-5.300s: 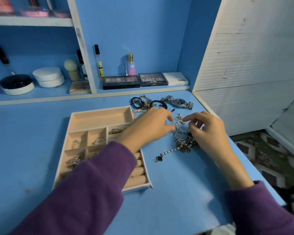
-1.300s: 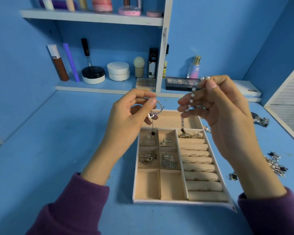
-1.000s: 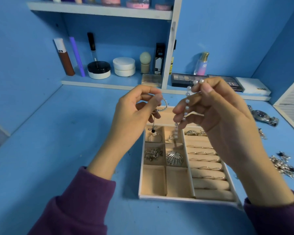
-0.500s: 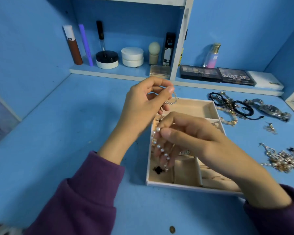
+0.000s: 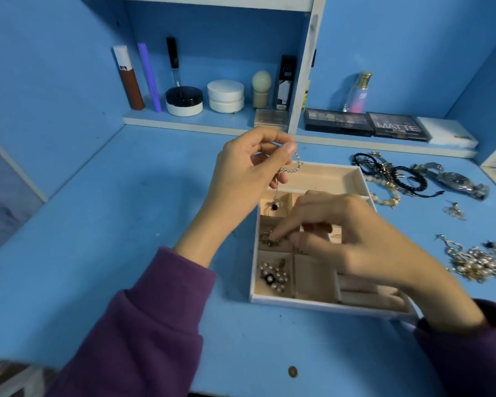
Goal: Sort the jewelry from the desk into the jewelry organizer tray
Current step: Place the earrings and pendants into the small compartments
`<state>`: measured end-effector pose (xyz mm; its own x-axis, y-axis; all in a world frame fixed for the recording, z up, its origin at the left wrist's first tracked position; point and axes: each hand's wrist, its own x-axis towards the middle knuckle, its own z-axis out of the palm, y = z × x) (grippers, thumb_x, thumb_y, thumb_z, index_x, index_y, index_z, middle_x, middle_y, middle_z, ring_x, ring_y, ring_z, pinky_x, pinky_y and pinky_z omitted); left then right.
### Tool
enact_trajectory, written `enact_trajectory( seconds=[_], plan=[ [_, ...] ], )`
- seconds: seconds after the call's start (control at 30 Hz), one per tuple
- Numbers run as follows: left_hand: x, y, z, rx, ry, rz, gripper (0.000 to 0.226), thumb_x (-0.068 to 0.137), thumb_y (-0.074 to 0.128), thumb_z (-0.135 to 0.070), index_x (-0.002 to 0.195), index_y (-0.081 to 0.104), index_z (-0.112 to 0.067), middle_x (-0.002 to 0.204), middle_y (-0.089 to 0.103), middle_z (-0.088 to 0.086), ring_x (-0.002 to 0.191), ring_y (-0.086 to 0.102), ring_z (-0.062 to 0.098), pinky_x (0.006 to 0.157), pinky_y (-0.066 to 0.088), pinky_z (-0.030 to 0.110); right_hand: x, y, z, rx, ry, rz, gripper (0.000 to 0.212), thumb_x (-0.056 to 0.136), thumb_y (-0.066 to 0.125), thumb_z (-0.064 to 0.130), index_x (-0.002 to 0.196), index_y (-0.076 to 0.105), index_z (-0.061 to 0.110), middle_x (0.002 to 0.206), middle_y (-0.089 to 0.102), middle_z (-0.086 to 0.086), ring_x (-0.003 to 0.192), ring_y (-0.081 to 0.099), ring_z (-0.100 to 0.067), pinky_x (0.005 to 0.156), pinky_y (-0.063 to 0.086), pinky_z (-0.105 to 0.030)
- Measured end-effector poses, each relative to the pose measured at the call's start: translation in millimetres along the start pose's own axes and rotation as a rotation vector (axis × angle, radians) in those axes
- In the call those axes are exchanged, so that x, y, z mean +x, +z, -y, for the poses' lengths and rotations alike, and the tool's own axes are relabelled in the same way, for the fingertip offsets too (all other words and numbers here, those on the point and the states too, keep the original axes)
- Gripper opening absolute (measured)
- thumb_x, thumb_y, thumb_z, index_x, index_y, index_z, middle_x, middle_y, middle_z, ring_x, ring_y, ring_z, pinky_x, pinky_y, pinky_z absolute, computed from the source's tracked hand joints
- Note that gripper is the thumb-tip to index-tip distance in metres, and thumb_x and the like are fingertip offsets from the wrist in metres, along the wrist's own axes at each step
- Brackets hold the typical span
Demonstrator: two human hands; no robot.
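The beige jewelry organizer tray (image 5: 324,173) sits on the blue desk (image 5: 126,224). A pearl bracelet with a black clover charm (image 5: 273,277) lies coiled in its near-left compartment. My left hand (image 5: 249,173) is raised over the tray's far-left corner and pinches a thin silver chain (image 5: 291,167) whose dark pendant dangles into a small compartment. My right hand (image 5: 347,239) hovers low over the tray's middle, fingers bent down toward a small gold piece (image 5: 268,239); whether they pinch it is unclear. Loose jewelry lies on the desk to the right.
Black cords and beaded bracelets (image 5: 390,176), a steel watch (image 5: 455,180), a small earring (image 5: 454,210) and a tangled pearl pile (image 5: 476,262) lie right of the tray. Cosmetics and palettes (image 5: 338,121) line the back shelf. A coin (image 5: 292,371) lies near the front edge.
My right hand has lowered the pearl bracelet into the near-left compartment and let it go, then moved up over the tray's middle. My left hand still holds the silver chain aloft.
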<state>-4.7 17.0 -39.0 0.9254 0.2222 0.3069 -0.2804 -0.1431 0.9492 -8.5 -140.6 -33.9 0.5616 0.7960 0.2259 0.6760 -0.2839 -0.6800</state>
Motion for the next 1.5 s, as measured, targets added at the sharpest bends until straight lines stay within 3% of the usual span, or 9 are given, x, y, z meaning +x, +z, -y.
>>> enact_trajectory(
  seconds=[0.13, 0.2, 0.37, 0.53, 0.73, 1.03, 1.17, 1.27, 1.5],
  plan=[
    [-6, -1, -6, 0.006, 0.0, 0.01, 0.004, 0.086, 0.061, -0.012, 0.085, 0.063, -0.015, 0.069, 0.065, 0.001, 0.05, 0.057, 0.009, 0.05, 0.046, 0.021, 0, -4, -6, 0.172, 0.086, -0.27, 0.026, 0.076, 0.051, 0.008, 0.077, 0.073, 0.021, 0.066, 0.068, -0.004, 0.064, 0.06, -0.026, 0.064, 0.048, -0.043],
    [-12, -3, -10, 0.002, -0.001, 0.026, 0.003, 0.086, 0.061, -0.012, 0.086, 0.064, -0.014, 0.069, 0.065, 0.001, 0.05, 0.056, 0.01, 0.05, 0.046, 0.02, 1, -6, -9, 0.194, 0.102, -0.356, 0.025, 0.076, 0.05, 0.01, 0.074, 0.072, 0.022, 0.064, 0.065, -0.008, 0.065, 0.057, -0.033, 0.064, 0.045, -0.047],
    [-30, -11, -21, 0.057, -0.034, 0.116, 0.006, 0.085, 0.061, -0.013, 0.09, 0.065, -0.012, 0.07, 0.066, -0.001, 0.052, 0.06, 0.012, 0.05, 0.048, 0.021, 1, -9, -13, 0.247, 0.146, -0.444, 0.023, 0.077, 0.05, 0.011, 0.074, 0.071, 0.02, 0.062, 0.062, -0.01, 0.061, 0.05, -0.033, 0.055, 0.036, -0.035],
    [-51, -19, -24, 0.056, -0.093, 0.189, 0.008, 0.084, 0.062, -0.011, 0.09, 0.065, -0.009, 0.069, 0.065, 0.002, 0.052, 0.061, 0.014, 0.05, 0.048, 0.021, 2, -9, -16, 0.256, 0.177, -0.45, 0.022, 0.076, 0.049, 0.01, 0.076, 0.07, 0.016, 0.06, 0.061, -0.006, 0.057, 0.05, -0.011, 0.054, 0.038, -0.018],
    [-73, -22, -18, 0.154, -0.243, 0.338, 0.004, 0.083, 0.063, -0.01, 0.086, 0.064, -0.013, 0.073, 0.065, 0.003, 0.057, 0.068, 0.017, 0.054, 0.052, 0.022, 2, -8, -17, 0.255, 0.192, -0.464, 0.022, 0.077, 0.049, 0.01, 0.076, 0.07, 0.017, 0.061, 0.061, -0.005, 0.058, 0.051, -0.01, 0.054, 0.039, -0.017],
    [-82, -21, -22, 0.542, -0.13, 0.365, 0.009, 0.082, 0.064, -0.021, 0.084, 0.066, -0.03, 0.075, 0.068, -0.014, 0.064, 0.061, -0.007, 0.064, 0.05, 0.011, 0, -9, -14, 0.194, 0.178, -0.45, 0.028, 0.085, 0.049, -0.004, 0.079, 0.07, 0.014, 0.063, 0.061, -0.011, 0.059, 0.051, -0.017, 0.055, 0.039, -0.024],
    [-77, -24, -22, 0.496, -0.137, 0.343, 0.011, 0.081, 0.066, -0.02, 0.085, 0.068, -0.029, 0.076, 0.07, -0.01, 0.068, 0.064, 0.0, 0.065, 0.053, 0.017, -1, -10, -12, 0.17, 0.17, -0.277, 0.013, 0.083, 0.057, 0.022, 0.082, 0.07, 0.021, 0.07, 0.066, -0.002, 0.067, 0.056, -0.026, 0.06, 0.042, -0.036],
    [-75, -27, -23, 0.401, -0.157, 0.32, 0.013, 0.08, 0.067, -0.016, 0.086, 0.069, -0.027, 0.076, 0.07, -0.005, 0.068, 0.067, 0.006, 0.063, 0.055, 0.02, -2, -6, -9, 0.081, 0.171, -0.034, 0.017, 0.076, 0.065, 0.039, 0.075, 0.072, 0.023, 0.069, 0.061, 0.014, 0.066, 0.053, -0.004, 0.06, 0.037, -0.014],
    [-75, -30, -23, 0.254, -0.205, 0.278, 0.018, 0.079, 0.067, -0.01, 0.091, 0.068, -0.024, 0.082, 0.069, -0.002, 0.066, 0.069, 0.011, 0.068, 0.054, 0.018, -2, -1, -4, 0.091, 0.127, 0.005, 0.005, 0.077, 0.072, 0.014, 0.074, 0.074, 0.011, 0.068, 0.057, 0.014, 0.066, 0.051, -0.002, 0.063, 0.036, -0.01]
  ],
)
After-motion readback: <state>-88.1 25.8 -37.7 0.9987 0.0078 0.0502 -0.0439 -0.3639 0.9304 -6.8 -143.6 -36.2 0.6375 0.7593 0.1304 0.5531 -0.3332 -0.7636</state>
